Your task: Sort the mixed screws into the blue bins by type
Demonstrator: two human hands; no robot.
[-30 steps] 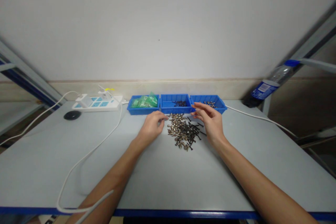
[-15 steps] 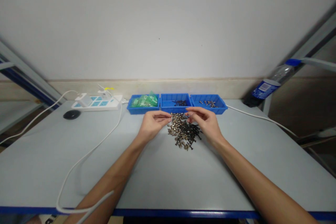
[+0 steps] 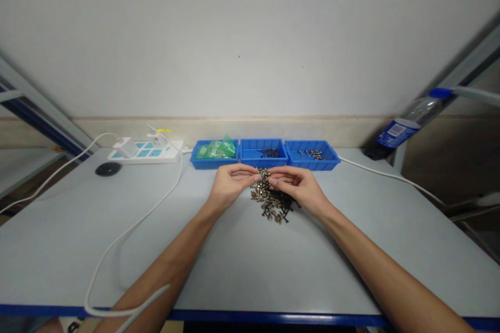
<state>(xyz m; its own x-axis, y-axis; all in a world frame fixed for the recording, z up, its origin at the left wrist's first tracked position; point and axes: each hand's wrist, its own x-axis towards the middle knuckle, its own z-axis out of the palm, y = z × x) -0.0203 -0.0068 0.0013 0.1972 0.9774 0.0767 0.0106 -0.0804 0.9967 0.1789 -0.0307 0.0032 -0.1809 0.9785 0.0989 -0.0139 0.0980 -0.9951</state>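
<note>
A mixed pile of brass-coloured and black screws (image 3: 269,203) lies on the grey table. At its far left edge is my left hand (image 3: 233,182), thumb and fingers drawn together in a pinch; whatever is between the tips is too small to make out. My right hand (image 3: 299,187) reaches over the pile from the right, its fingertips close to those of the left. Its fingers are closed too, and I cannot see what they hold. Behind the hands, the middle blue tray (image 3: 246,155) has black screws in it, and the right blue tray (image 3: 291,152) has several brass-coloured ones.
Green plastic packets (image 3: 215,150) fill the left blue tray (image 3: 198,165). A white power strip (image 3: 172,153) with plugs and a black disc (image 3: 108,169) are at the left. A white cable (image 3: 128,229) crosses my left forearm. A bottle (image 3: 402,127) leans at the right.
My right hand has moved left over the screws, and its fingers have come together near the left hand's fingertips. My left hand has hardly moved.
</note>
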